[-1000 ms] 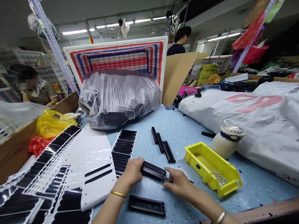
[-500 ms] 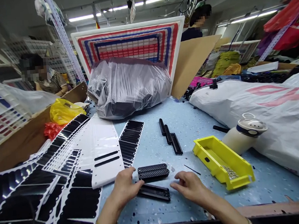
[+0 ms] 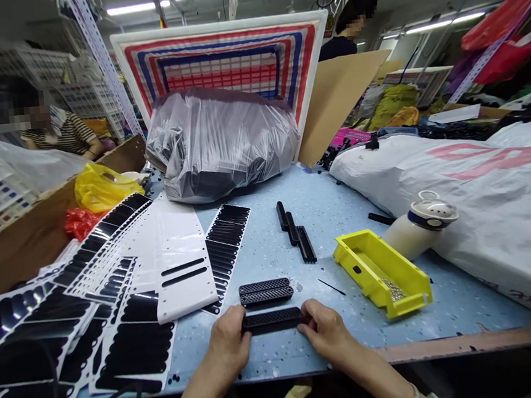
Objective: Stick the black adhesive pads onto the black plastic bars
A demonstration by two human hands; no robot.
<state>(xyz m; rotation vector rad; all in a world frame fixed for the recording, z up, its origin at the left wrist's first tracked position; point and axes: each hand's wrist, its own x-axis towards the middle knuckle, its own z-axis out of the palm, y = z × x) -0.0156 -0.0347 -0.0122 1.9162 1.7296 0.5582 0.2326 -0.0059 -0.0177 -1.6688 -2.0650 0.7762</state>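
Observation:
My left hand [image 3: 229, 339] and my right hand [image 3: 326, 329] grip the two ends of a long black textured bar [image 3: 273, 318], low over the tabletop near its front edge. Its upper face shows a raised diamond-like pattern; fingertips cover both ends. Just beyond it, two similar textured pieces [image 3: 265, 291] lie side by side. Farther back, three black pieces are laid in a stepped row, the nearest a hollow channel-like piece [image 3: 307, 245]. A thin black stick [image 3: 331, 287] lies right of the pair.
At right stands a yellow bin [image 3: 345, 255] with small metal parts [image 3: 393, 290], beside a tilted cream bottle [image 3: 406, 236] and a large white sack [image 3: 480, 205]. Sheets with black strips [image 3: 136, 340] cover the left side. A bagged bundle [image 3: 227, 140] sits at the back. Other people are beyond.
Half a second ago my left hand touched a channel-like black piece and my right hand was apart from it. Now both hands hold a bar there, textured face up. The view has shifted slightly.

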